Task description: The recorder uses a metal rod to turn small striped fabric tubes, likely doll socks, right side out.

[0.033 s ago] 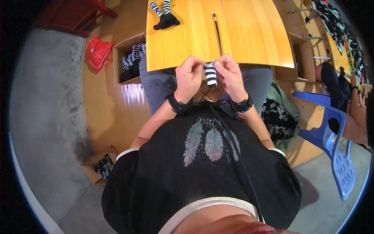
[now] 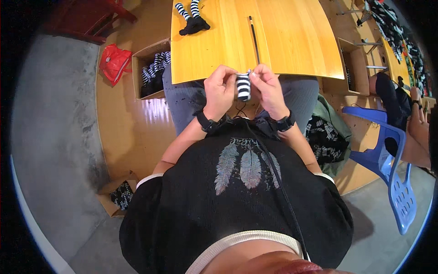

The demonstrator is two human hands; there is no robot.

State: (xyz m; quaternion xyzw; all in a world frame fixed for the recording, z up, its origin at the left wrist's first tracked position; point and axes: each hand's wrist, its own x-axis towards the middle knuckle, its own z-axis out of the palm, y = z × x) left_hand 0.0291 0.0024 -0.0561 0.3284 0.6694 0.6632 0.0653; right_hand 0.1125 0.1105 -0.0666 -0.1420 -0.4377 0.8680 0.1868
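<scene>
Just off the near edge of the table, my hands hold up a small black-and-white striped knit tube [image 2: 243, 86]. My left hand [image 2: 220, 89] pinches its top left corner between thumb and fingers. At the top right corner, my right hand [image 2: 270, 91] has thumb and forefinger closed on the edge. The tube hangs down between both hands, over my lap. On the table [image 2: 296, 41] a thin black stick [image 2: 254, 41] with a pale tip lies beyond my right hand. Farther left lies a pair of striped tubes with black foot-shaped ends [image 2: 195, 23].
Left of the table stands a cardboard box [image 2: 137, 77] of striped pieces, beside a red plastic bag [image 2: 115, 63]. Another box [image 2: 363, 64] stands right. A green sack [image 2: 344, 132] of striped pieces and a blue chair [image 2: 385, 150] are at my right, near another person's arm [image 2: 417, 137].
The striped tube has swung slightly left and turned a little between my fingers. Both hands keep their grip in nearly the same place.
</scene>
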